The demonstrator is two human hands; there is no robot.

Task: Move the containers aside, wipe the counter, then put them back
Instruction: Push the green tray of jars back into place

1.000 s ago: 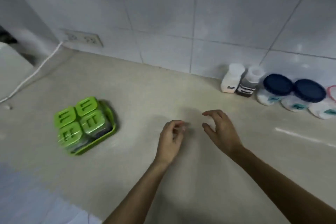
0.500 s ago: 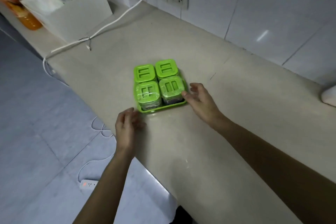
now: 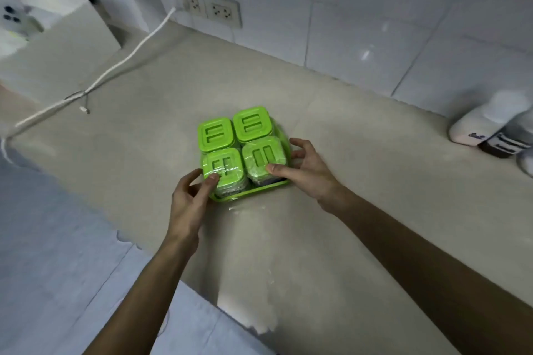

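Right now both hands bracket the green tray (image 3: 253, 192) of four green-lidded containers (image 3: 240, 147), which sits on the counter (image 3: 346, 181) toward its front edge, straight ahead of the person. Left of the tray, the left hand (image 3: 189, 202) has its thumb on the near-left lid and its fingers curled against that side; right of it, the right hand (image 3: 305, 171) has its thumb on the near-right lid and its fingers around the right rim. Each hand is partly closed on the set, neither nearer than the other. Being roughly square, the tray has no clear long axis. Clear film seems to cover the near lids, and the near containers look dark inside, though what they hold I cannot tell. Well right of the tray, labelled bottles (image 3: 487, 130) stand by the wall.
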